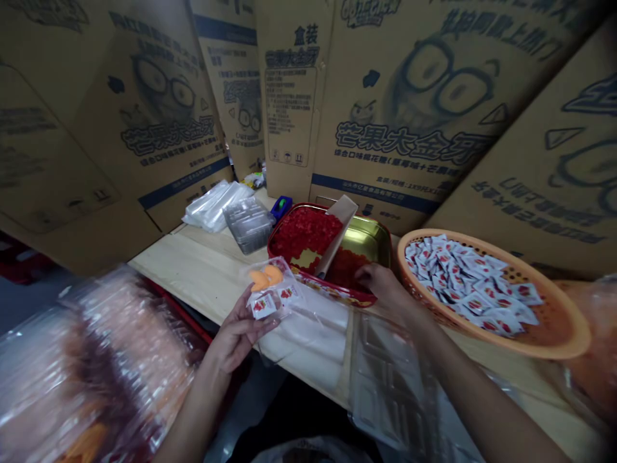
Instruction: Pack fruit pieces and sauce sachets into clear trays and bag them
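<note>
Tan cartons (409, 96) bore navy bands and black bespectacled cartoon faces. The gold tray (361, 241) had a red rim and held red pieces (306, 235). An orange basket (554, 347) held white sachets (463, 283) with red print. A clear packet (284, 270) showed two orange pieces (263, 280). The tabletop (202, 276) was pale wood.

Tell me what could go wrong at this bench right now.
The small clear plastic bag of orange pieces and white sachets, held up in the left hand near the table edge, might drop. The right hand at the red-rimmed gold tray could knock loose red pieces out.
</note>
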The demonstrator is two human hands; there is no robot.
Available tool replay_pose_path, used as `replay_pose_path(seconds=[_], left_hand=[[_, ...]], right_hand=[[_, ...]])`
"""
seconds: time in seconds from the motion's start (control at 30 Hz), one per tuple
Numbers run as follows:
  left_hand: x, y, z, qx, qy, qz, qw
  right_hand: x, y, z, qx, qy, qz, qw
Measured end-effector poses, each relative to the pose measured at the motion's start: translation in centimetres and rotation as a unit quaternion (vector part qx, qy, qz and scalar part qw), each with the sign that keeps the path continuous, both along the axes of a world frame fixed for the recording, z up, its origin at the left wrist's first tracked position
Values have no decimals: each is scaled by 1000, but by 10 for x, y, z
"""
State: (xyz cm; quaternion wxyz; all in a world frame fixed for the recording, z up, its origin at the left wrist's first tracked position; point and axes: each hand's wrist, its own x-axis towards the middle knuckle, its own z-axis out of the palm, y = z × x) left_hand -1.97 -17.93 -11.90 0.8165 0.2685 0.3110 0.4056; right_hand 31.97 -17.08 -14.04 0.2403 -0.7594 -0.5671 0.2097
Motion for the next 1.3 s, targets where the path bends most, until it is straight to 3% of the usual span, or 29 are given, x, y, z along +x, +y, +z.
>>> replay_pose_path(seconds=[0.1,0.23,0.4,0.5,0.6,0.7,0.93,1.3], left_hand=[[3,7,-1,7,-7,0,1000],[6,14,-4,11,-10,-2,1000],[10,18,-6,17,-6,-5,1000],[12,19,-6,18,-6,-8,1000],[13,20,-6,19,-17,-7,1000],[12,19,-5,15,-24,3,1000],[10,20,-8,10,-26,-2,1000],[8,19,-5,10,-30,6,999]], right_hand=[[3,-5,4,44,33,-38,998],[-9,-14,22,101,194,-82,972],[-49,-26,50,61,313,-20,948],[-77,-29,55,24,351,52,935],[-98,-28,52,16,337,102,936],[-108,-25,46,39,311,109,943],[-107,-25,47,76,283,102,950],[-114,-30,55,56,312,96,944]])
